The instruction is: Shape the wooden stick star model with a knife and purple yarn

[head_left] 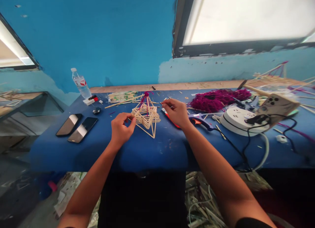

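A small frame of stacked pale wooden sticks (pixel 147 117) stands on the blue table, its upright sticks meeting at a top tied with magenta yarn (pixel 146 94). My left hand (pixel 123 126) is closed at the frame's left corner, thumb and index finger pinching its edge. To the right of the frame, my right hand (pixel 176 112) is held apart from it with thumb and forefinger pinched together. Whatever is between those fingertips is too small to make out. A red utility-knife-like tool (pixel 172 120) lies partly hidden beneath the right hand. Beside it rests a blue glue gun (pixel 202 122).
Magenta yarn (pixel 216 100) lies at the back right, near a white power strip (pixel 242 121) with cables and a propped phone (pixel 278 106). Two phones (pixel 82 130) lie at left, with a water bottle (pixel 81 83) behind. Loose sticks (pixel 123 96) lie behind the frame.
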Available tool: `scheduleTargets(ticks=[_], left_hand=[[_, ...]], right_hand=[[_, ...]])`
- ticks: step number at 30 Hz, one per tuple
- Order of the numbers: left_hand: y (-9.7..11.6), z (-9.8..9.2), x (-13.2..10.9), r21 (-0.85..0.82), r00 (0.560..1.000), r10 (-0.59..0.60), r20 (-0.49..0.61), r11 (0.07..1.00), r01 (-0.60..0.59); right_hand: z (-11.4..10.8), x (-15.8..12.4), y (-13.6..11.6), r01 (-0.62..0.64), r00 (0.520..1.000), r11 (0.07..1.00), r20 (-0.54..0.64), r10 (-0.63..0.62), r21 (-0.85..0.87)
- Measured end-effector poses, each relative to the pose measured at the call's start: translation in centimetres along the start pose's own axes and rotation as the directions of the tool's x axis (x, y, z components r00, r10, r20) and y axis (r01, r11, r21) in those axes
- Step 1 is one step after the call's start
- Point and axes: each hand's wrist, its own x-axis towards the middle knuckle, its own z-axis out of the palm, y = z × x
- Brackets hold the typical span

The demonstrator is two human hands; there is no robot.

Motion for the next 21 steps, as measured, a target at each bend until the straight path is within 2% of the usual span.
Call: scheduleTargets(ticks=[2,5,8,10,14,19,21], left_hand=[[-0.4,0.1,0.8,-0.002,1.000,0.002,0.008,1.000,-0.002],[-0.7,0.7,1.3,0.011,0.996,0.023,0.091,1.000,-0.024],[-0.7,1.4,1.6,0.083,0.982,0.045,0.183,0.995,-0.061],[-0.9,1.8,1.7,0.119,0.978,0.055,0.204,0.990,-0.080],[-1.2,2.4,2.0,0.106,0.972,0.117,0.203,0.984,-0.141],[-1.7,3.0,2.0,0.037,0.965,0.170,0.197,0.983,-0.181],[-1.8,3.1,2.0,0.021,0.969,0.170,0.180,0.984,-0.177]], right_hand=[[0.2,-0.5,-1.3,0.032,0.998,0.998,0.060,-0.035,0.051],[0.6,-0.3,-3.0,0.090,0.978,0.991,0.178,-0.106,0.094],[0.9,0.6,-4.2,0.163,0.920,0.985,0.353,-0.169,0.046],[0.9,1.3,-4.7,0.188,0.873,0.982,0.456,-0.171,0.009],[0.9,2.4,-5.1,0.167,0.815,0.985,0.557,-0.158,0.034],[0.5,4.2,-4.9,0.034,0.642,0.980,0.747,-0.174,0.198],[0.4,4.8,-4.7,-0.025,0.590,0.974,0.790,-0.167,0.224]])
